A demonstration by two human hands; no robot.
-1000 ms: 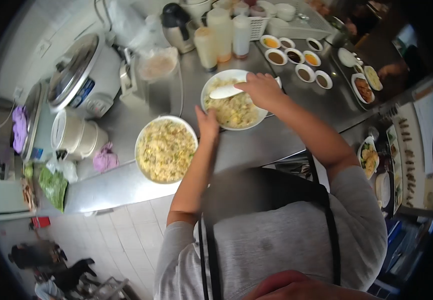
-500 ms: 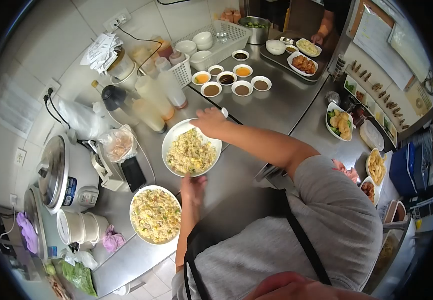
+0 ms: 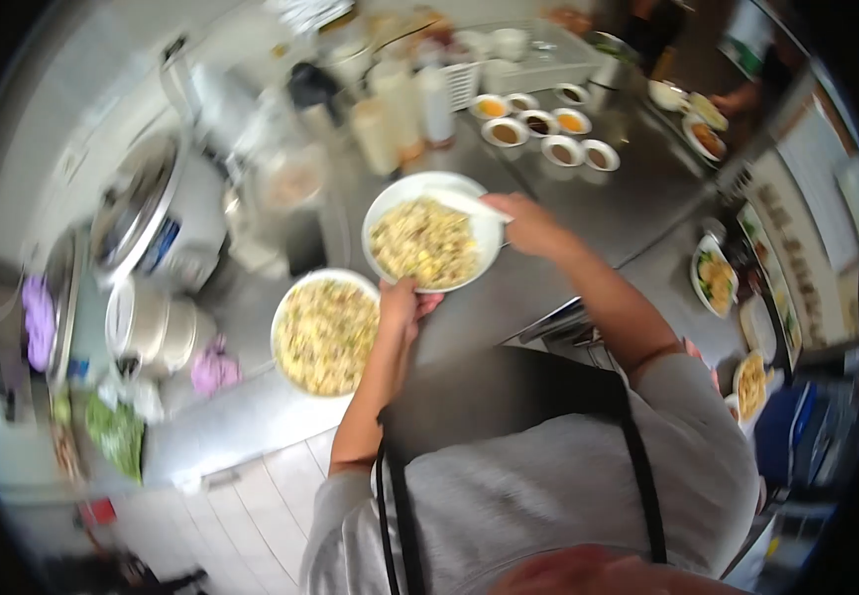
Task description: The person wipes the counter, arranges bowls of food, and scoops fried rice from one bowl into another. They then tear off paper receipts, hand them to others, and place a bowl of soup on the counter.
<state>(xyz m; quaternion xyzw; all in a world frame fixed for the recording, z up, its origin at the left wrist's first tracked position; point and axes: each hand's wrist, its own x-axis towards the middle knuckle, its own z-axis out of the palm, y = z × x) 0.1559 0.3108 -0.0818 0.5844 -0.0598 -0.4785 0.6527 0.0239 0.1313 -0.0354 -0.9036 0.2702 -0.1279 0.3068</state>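
My left hand (image 3: 405,306) grips the near rim of a white bowl (image 3: 490,248) that holds fried rice (image 3: 421,243) with bits of egg. In my right hand (image 3: 531,226) is the handle of a white serving spoon (image 3: 464,202), its head lying over the rice at the bowl's far right side. Close by my left forearm stands a second white bowl (image 3: 278,349), filled to near its rim with fried rice (image 3: 322,335).
Small sauce dishes (image 3: 561,151) stand across the counter (image 3: 588,213), with squeeze bottles (image 3: 375,134) left of them. A rice cooker (image 3: 176,223) and white tubs (image 3: 147,322) line the left. Plated food (image 3: 715,281) sits at right. Another person's hand (image 3: 737,101) shows at the back.
My right hand has gone from the bowl's far rim to its right side, the spoon now showing over the rice. My left hand has closed on the near rim. The camera view has shifted.
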